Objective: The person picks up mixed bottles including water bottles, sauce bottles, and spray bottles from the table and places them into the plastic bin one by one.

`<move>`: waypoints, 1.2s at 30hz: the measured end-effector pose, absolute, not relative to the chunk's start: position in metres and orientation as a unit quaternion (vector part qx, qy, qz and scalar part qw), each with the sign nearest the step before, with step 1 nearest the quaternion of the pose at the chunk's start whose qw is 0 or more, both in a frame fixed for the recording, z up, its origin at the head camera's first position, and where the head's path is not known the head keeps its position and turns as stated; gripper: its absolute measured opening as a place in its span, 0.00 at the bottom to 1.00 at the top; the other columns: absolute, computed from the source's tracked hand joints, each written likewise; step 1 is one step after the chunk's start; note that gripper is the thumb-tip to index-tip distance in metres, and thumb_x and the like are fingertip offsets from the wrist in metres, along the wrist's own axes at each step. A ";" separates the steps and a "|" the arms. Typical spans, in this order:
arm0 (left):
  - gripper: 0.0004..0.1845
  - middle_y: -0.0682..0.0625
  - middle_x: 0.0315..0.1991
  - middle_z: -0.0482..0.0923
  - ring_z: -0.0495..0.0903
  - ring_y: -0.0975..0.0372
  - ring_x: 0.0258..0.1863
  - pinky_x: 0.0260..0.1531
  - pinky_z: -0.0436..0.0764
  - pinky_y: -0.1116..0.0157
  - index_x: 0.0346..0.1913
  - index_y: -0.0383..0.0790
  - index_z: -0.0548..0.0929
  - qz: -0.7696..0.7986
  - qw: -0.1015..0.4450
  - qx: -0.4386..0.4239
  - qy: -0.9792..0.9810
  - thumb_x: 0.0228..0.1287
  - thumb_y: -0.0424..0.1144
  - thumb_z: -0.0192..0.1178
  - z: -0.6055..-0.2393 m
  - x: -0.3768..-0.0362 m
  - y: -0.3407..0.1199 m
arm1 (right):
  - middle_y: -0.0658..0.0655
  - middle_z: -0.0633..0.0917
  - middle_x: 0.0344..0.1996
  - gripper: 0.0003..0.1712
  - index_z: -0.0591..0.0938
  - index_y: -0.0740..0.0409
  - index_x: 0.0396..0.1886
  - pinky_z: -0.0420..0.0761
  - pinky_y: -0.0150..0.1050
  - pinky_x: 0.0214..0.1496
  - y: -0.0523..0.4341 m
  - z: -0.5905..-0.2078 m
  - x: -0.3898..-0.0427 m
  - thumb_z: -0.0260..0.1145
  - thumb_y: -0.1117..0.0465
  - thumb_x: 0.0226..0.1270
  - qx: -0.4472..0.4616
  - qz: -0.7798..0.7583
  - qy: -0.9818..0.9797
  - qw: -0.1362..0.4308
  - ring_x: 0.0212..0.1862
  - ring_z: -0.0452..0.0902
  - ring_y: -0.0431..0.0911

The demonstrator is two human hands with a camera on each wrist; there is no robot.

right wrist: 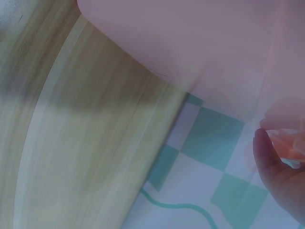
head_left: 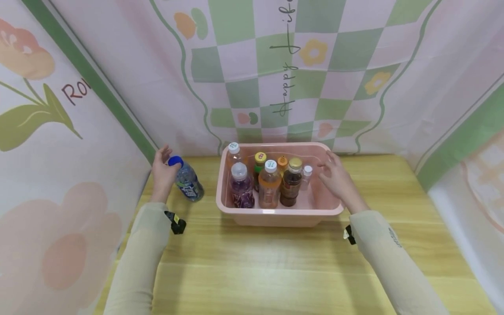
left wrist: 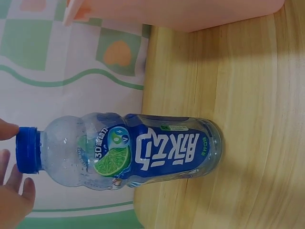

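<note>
A clear bottle with a blue cap and a blue label stands on the wooden table, left of a pink plastic bin. My left hand is right beside its top. The thumb tip touches the cap, and the other fingers lie loosely spread next to it. The bottle holds little or no liquid. My right hand hovers open inside the bin's right end and holds nothing. It is nearest to a small white-capped bottle. Through the bin wall the right hand shows only dimly.
Several capped drink bottles stand upright in the bin's left and middle part, among them a purple one, an orange one and a dark brown one. Patterned cloth walls close in the table on the left, back and right.
</note>
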State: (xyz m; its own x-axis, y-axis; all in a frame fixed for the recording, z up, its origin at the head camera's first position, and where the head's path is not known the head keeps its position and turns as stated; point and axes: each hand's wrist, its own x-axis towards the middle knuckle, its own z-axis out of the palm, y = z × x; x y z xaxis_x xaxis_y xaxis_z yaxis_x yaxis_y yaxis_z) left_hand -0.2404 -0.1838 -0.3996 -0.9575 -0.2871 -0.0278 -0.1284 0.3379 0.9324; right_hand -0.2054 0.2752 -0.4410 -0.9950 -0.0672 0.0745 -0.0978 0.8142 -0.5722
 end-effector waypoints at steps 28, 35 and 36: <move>0.39 0.44 0.72 0.60 0.59 0.52 0.72 0.73 0.63 0.58 0.73 0.42 0.56 -0.556 0.080 0.157 -0.812 0.60 0.25 0.59 -0.403 -0.241 -0.187 | 0.70 0.48 0.74 0.23 0.73 0.71 0.58 0.61 0.69 0.67 0.274 -0.440 -0.205 0.54 0.65 0.65 0.044 0.303 -0.952 0.018 0.67 0.56 0.74; 0.38 0.47 0.72 0.60 0.60 0.55 0.72 0.73 0.64 0.60 0.72 0.44 0.58 -0.578 0.093 0.178 -0.791 0.59 0.25 0.59 -0.398 -0.240 -0.188 | 0.70 0.49 0.74 0.23 0.73 0.72 0.57 0.62 0.69 0.67 0.275 -0.441 -0.204 0.54 0.65 0.65 0.047 0.302 -0.952 0.027 0.66 0.58 0.74; 0.38 0.48 0.72 0.60 0.60 0.56 0.72 0.72 0.64 0.60 0.72 0.45 0.58 -0.580 0.094 0.181 -0.789 0.59 0.25 0.59 -0.396 -0.239 -0.188 | 0.70 0.49 0.74 0.23 0.73 0.72 0.57 0.62 0.69 0.67 0.275 -0.441 -0.205 0.54 0.65 0.64 0.046 0.303 -0.951 0.027 0.66 0.58 0.74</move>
State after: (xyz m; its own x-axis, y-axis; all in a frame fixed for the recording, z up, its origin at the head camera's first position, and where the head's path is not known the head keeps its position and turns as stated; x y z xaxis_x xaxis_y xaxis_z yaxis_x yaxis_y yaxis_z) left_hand -0.2393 -0.1883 -0.3962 -0.9166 -0.3948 -0.0629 -0.1776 0.2610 0.9489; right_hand -0.2045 0.2746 -0.4407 -0.9942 -0.0719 0.0796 -0.1047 0.8115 -0.5749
